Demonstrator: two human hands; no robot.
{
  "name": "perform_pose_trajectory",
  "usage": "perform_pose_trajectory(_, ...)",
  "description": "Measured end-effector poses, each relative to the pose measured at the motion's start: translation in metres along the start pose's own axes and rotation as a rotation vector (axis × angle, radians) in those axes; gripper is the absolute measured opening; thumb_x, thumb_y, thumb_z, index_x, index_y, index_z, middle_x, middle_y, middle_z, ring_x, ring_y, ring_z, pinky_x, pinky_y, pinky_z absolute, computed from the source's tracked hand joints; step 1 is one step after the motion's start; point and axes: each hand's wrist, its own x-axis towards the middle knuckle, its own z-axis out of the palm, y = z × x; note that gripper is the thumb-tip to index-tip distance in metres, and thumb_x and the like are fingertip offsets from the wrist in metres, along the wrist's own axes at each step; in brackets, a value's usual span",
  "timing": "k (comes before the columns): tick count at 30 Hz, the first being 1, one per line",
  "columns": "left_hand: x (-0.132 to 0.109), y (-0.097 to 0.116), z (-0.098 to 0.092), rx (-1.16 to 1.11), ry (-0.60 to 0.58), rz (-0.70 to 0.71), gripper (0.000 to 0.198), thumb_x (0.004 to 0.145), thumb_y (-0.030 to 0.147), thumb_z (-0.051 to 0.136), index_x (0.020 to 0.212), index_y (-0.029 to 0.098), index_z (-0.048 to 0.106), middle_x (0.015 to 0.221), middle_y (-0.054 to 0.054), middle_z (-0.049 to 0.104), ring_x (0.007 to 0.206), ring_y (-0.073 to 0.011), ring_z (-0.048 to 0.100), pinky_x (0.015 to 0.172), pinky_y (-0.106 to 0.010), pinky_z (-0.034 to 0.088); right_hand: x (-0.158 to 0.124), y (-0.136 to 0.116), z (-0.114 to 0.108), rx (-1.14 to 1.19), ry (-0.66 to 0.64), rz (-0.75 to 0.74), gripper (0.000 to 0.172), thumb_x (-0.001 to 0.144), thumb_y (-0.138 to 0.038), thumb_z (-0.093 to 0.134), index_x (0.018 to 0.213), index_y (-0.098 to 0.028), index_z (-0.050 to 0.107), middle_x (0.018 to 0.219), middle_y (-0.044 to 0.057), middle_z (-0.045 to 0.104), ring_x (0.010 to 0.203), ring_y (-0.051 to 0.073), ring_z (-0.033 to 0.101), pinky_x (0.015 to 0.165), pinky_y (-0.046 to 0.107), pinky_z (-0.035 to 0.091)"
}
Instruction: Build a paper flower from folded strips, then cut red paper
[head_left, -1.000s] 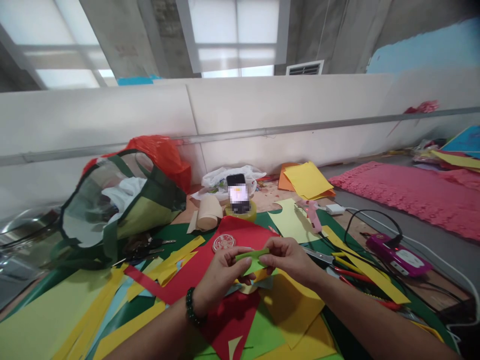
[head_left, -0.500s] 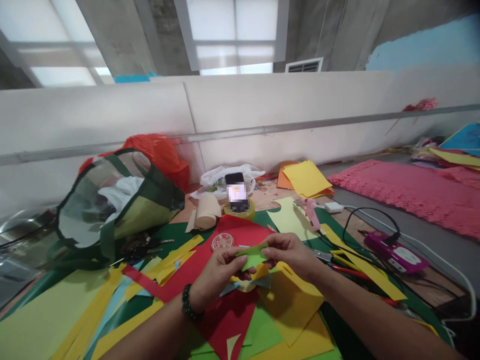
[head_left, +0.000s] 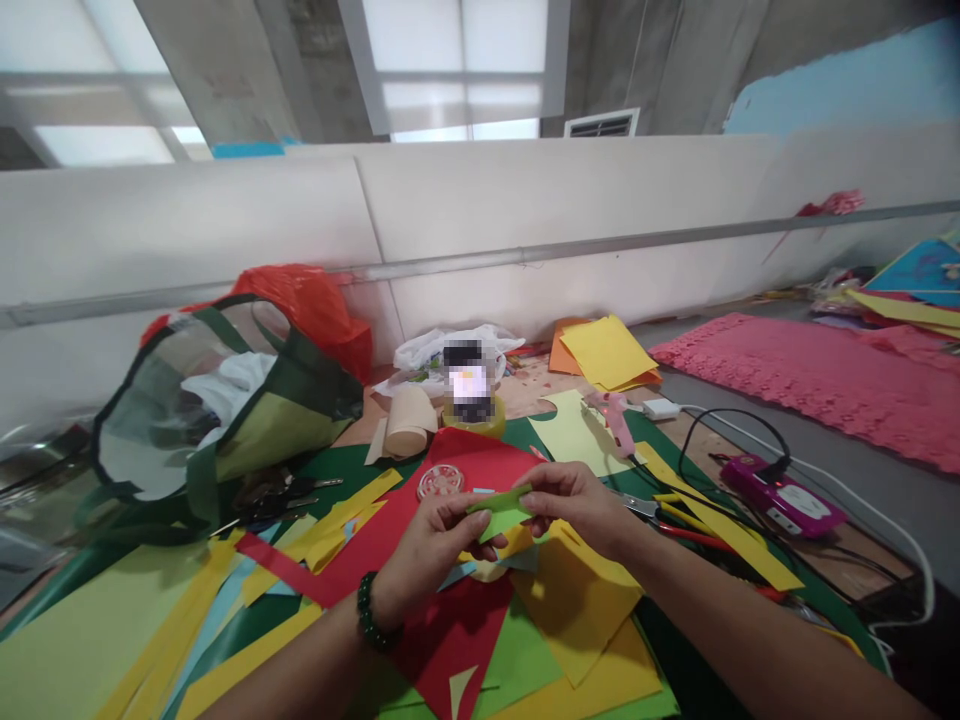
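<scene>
Between my two hands is a small bright green felt piece (head_left: 504,513), its upper edge folded over. My left hand (head_left: 442,530) pinches its left end between thumb and fingers. At the right end, the thumb and fingertips of my right hand (head_left: 566,500) close on it. Just below lie a yellow-and-blue felt shape (head_left: 491,570), partly hidden by my fingers, and a red felt sheet (head_left: 375,545). A round patterned red-and-white disc (head_left: 441,484) rests on the red felt beyond my left hand.
A pink glue gun (head_left: 616,425) and a magenta power strip (head_left: 784,495) with cables lie to the right. Scissors (head_left: 637,505) are beside my right forearm. Left stand a green bag (head_left: 300,390) and dark keys (head_left: 281,495). Yellow felt sheets (head_left: 611,352) lie at the back.
The whole view has shifted slightly, so the surroundings sit a little further left. Both hands keep their pinch on the green felt piece, which is tilted slightly differently.
</scene>
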Motion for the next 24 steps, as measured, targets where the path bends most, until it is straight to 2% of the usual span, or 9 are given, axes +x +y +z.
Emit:
perform_pose_trajectory(6,-0.0006,-0.0023,-0.0004,-0.008,0.051,-0.005,0.052,0.066,0.049,0.081,0.103,0.013,0.076,0.066,-0.005,0.071,0.057,-0.0127,0.061,0.058,-0.023,0.051,0.0001,0.0019,-0.0003,0.057,-0.003,0.032,0.035,0.056,-0.038,0.088,0.080,-0.016,0.073,0.066,-0.001,0.070,0.052,0.010,0.064,0.051,0.021,0.053)
perform_pose_trajectory(13,-0.0031,0.0004,0.0021,-0.028,0.118,0.022,0.034,0.066,0.032,0.078,0.097,0.018,0.079,0.069,-0.004,0.073,0.058,-0.0125,0.062,0.061,-0.024,0.051,0.0002,0.0026,-0.0019,0.066,-0.003,0.019,0.031,0.058,-0.037,0.086,0.079,-0.018,0.075,0.067,-0.001,0.070,0.054,0.010,0.066,0.057,0.022,0.055)
perform_pose_trajectory(16,-0.0036,0.0009,-0.0005,-0.039,0.109,0.000,0.032,0.065,0.028,0.075,0.095,0.017,0.079,0.075,-0.005,0.075,0.063,-0.0147,0.065,0.064,-0.026,0.052,-0.0006,0.0015,-0.0020,0.028,0.000,-0.021,0.025,0.061,-0.034,0.084,0.078,-0.018,0.075,0.065,-0.001,0.070,0.055,0.012,0.067,0.058,0.023,0.055)
perform_pose_trajectory(18,-0.0044,0.0016,-0.0026,-0.055,0.064,-0.006,0.037,0.063,0.027,0.075,0.099,0.017,0.078,0.079,-0.006,0.075,0.068,-0.0173,0.067,0.068,-0.028,0.053,-0.0010,0.0000,-0.0016,-0.009,-0.002,-0.049,0.019,0.063,-0.030,0.081,0.076,-0.018,0.075,0.062,-0.001,0.069,0.056,0.012,0.067,0.058,0.024,0.055)
perform_pose_trajectory(21,-0.0060,0.0035,-0.0035,-0.100,-0.025,-0.037,0.049,0.067,0.043,0.074,0.108,0.016,0.074,0.083,-0.009,0.076,0.074,-0.0212,0.069,0.071,-0.031,0.053,-0.0027,-0.0027,0.0014,-0.069,-0.020,-0.084,0.010,0.064,-0.024,0.077,0.073,-0.018,0.076,0.060,-0.001,0.069,0.056,0.013,0.067,0.058,0.024,0.055)
perform_pose_trajectory(24,-0.0056,0.0041,-0.0013,-0.032,-0.070,-0.108,0.057,0.073,0.064,0.066,0.096,0.013,0.075,0.081,-0.011,0.074,0.068,-0.0195,0.068,0.067,-0.029,0.053,-0.0065,-0.0041,0.0063,-0.149,-0.053,-0.124,0.007,0.065,-0.017,0.073,0.070,-0.019,0.077,0.063,-0.001,0.070,0.058,0.013,0.066,0.061,0.024,0.055)
